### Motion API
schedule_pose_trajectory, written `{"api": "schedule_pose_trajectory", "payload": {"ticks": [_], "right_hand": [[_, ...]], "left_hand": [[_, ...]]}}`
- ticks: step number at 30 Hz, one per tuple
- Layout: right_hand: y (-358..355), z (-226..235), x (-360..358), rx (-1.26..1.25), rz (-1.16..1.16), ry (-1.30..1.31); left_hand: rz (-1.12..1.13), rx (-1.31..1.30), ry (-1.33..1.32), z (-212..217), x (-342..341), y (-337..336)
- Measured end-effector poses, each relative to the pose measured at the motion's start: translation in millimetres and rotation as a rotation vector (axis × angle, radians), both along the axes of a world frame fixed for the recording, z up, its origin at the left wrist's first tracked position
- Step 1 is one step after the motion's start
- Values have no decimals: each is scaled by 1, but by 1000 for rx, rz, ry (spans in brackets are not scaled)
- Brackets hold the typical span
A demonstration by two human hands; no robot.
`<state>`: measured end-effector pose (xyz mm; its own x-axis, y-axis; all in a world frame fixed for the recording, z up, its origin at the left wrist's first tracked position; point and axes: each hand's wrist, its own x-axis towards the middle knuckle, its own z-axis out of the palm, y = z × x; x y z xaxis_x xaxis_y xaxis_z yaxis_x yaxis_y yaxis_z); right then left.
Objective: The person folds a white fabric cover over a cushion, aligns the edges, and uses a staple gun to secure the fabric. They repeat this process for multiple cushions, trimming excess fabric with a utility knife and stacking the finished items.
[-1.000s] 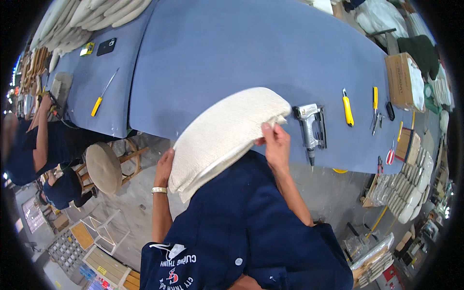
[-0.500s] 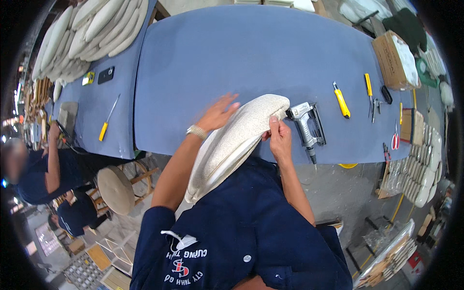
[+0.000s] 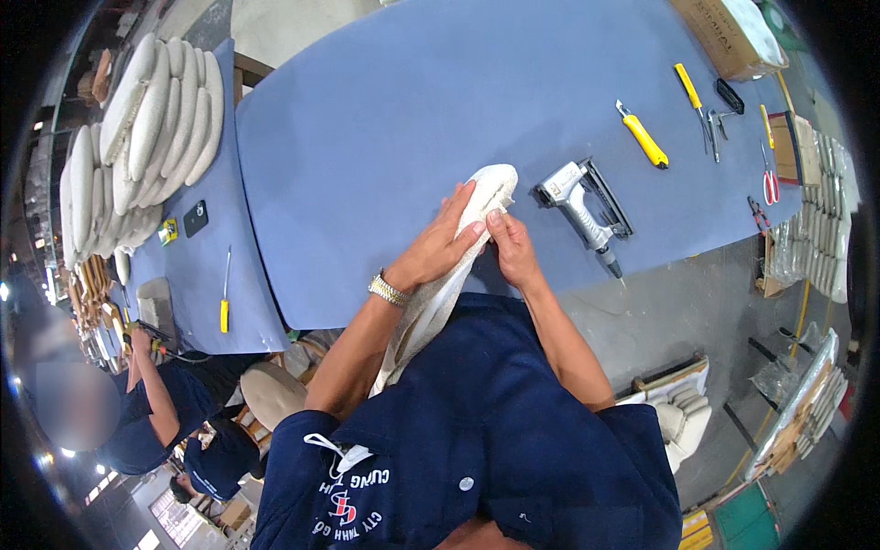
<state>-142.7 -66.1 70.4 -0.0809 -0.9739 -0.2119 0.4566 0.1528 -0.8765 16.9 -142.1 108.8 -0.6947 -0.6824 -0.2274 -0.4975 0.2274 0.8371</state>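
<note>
Cushion stands on edge at the near rim of the blue desk, against the person's body. Left hand lies flat on its side, gripping the fabric; right hand pinches the cover edge near the top. Staple gun lies just beside, untouched, so fastening looks not yet done. Finished-looking cushions are stacked far left. Cardboard box at the far right: contents hidden.

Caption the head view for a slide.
Both hands, left hand and right hand, grip a cream cushion at a blue table beside a staple gun.
</note>
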Motion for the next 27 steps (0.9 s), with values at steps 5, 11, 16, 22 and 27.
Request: {"api": "schedule_pose_trajectory", "payload": {"ticks": [5,11,16,22,27], "right_hand": [[5,-21,-25,60,154,-101],[11,11,-92,192,255,309],[19,-34,-134,292,-105,1391],[1,-40,-146,448,0,1353],[28,53,-130,194,-76,781]], "left_hand": [[95,39,-201,14,-11,14],[123,17,-426,47,-31,21],[117,-58,-469,41,-34,24],[121,-79,-468,44,-35,21],[142,-109,-485,44,-35,24]]}}
